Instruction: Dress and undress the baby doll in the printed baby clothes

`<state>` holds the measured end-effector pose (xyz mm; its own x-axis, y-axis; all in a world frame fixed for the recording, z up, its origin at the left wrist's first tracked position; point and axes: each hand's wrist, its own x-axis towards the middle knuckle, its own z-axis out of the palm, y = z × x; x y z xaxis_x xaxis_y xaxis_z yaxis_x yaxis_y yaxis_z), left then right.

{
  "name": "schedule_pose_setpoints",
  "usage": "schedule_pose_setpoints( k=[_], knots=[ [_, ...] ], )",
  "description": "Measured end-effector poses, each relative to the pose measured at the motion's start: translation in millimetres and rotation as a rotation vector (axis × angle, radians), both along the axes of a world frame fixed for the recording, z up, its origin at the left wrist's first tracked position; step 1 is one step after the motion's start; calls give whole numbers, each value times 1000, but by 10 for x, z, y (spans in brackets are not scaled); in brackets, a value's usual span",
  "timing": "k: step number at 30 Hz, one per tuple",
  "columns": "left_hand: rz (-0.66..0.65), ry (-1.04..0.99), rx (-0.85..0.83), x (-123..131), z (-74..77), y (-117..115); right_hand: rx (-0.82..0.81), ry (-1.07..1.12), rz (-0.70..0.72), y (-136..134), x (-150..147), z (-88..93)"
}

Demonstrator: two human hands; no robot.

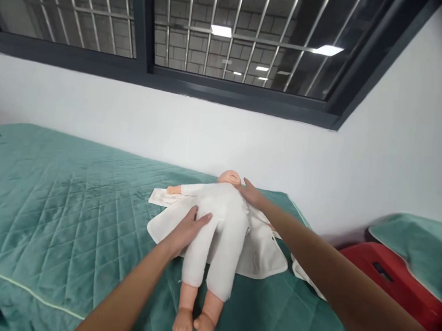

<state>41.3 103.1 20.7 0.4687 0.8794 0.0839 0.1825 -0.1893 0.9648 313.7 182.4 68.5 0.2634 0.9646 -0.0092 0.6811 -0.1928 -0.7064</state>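
Observation:
A baby doll (218, 224) in a white suit lies on its back on a white garment (261, 254) spread over a teal quilted bed (56, 201). Its head points toward the wall and its bare feet toward me. My left hand (188, 230) lies flat on the doll's hip and thigh, fingers stretched out. My right hand (252, 193) rests open against the doll's shoulder, just beside its head. Neither hand grips anything.
A white wall with a dark-framed barred window (227, 47) rises behind the bed. At the right stands a red object (389, 278) with a teal cushion (416, 250) over it. More white cloth (306, 278) hangs off the bed's right edge.

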Motion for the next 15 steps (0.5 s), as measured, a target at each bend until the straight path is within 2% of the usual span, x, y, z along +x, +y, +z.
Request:
schedule_pose_setpoints(
  k=[2, 4, 6, 8, 10, 12, 14, 15],
  knots=[
    [-14, -80, -106, 147, -34, -103, 11, -16, -9, -67, 136, -124],
    [-2, -168, -210, 221, -30, -189, 12, -46, 5, -77, 232, -173],
    [22, -191, -244, 227, -22, -211, -6, -96, 28, -54, 309, -130],
    [64, -134, -231, 178, -33, -128, -30, -161, 44, -22, 346, -5],
    [154, 5, -129, 106, -65, 59, -28, -319, 48, 4, 285, 157],
    [273, 229, 64, 48, -109, 298, 32, -555, 89, 22, 74, 283],
    [333, 479, 238, 34, -161, 513, 140, -726, 231, 44, -283, 313],
    [333, 579, 286, 43, -190, 591, 162, -745, 307, 62, -495, 286]
  ],
)
